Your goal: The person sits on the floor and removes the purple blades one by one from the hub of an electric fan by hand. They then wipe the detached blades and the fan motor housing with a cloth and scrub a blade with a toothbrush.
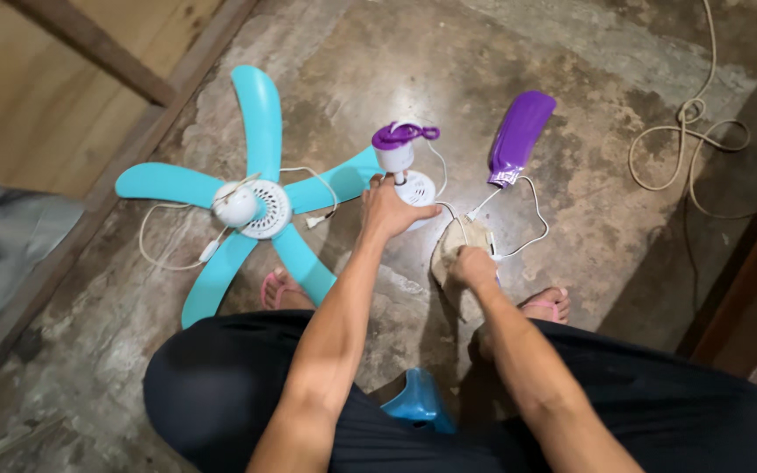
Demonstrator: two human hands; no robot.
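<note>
Fan motor hub [406,171]: a white round unit with a purple cap and hanging loop stood upright on the concrete floor [589,52], just ahead of the person's knees, between the turquoise fan and the loose purple blade
Left hand [387,208]: rested on the near edge of the white hub, fingers curled over its rim and thumb reaching toward its neck; the grip looked loose rather than clenched
Right hand [470,265]: closed into a bunch around a beige cloth [459,241], pressing it down on the floor just right of the hub
Purple blade [519,136]: a single detached blade lay flat to the right of the hub, its narrow end pointing back toward the cloth; no label could be made out on it
White cord [529,238]: ran from the hub area in a loop past the blade's narrow end and under the cloth
Turquoise fan [251,206]: a five-bladed ceiling fan with a white centre lay flat to the left, one blade tip touching or nearly touching the hub, its own thin white wire curling beside it
Rope [689,144]: a pale cord lay coiled well apart at upper right
Person: crouched in dark clothing, pink sandals [543,307] on both feet, a blue stool [420,398] between the legs
Wooden frame [146,131]: bordered the floor on the left
</note>
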